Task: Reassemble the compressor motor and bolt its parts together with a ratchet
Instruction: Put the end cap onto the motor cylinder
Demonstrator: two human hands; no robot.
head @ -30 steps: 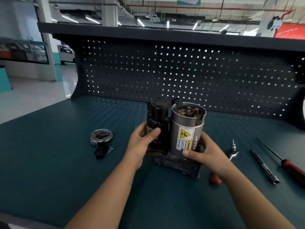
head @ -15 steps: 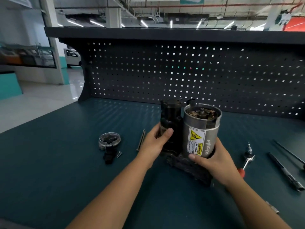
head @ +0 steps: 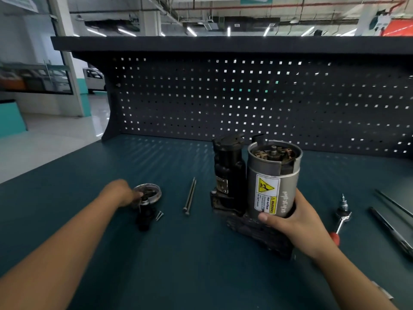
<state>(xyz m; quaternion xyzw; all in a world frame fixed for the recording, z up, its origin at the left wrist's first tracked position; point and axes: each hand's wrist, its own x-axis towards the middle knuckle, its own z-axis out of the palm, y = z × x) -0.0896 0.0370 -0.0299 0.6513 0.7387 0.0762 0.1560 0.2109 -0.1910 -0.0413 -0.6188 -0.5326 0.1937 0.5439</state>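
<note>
Gripping motor (head: 271,175) (right hand (head: 288,222)), left hand (head: 120,192) at cap (head: 153,190)

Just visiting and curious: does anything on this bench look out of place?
The silver motor housing stands open-topped, shaft and copper internals exposed; a round metal cap lies apart, at the left hand.

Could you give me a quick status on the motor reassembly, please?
Right hand grips the motor housing, upright, top open. Left hand at the end cap, grip unclear. Two long bolts lie between; ratchet untouched to the right.
</note>
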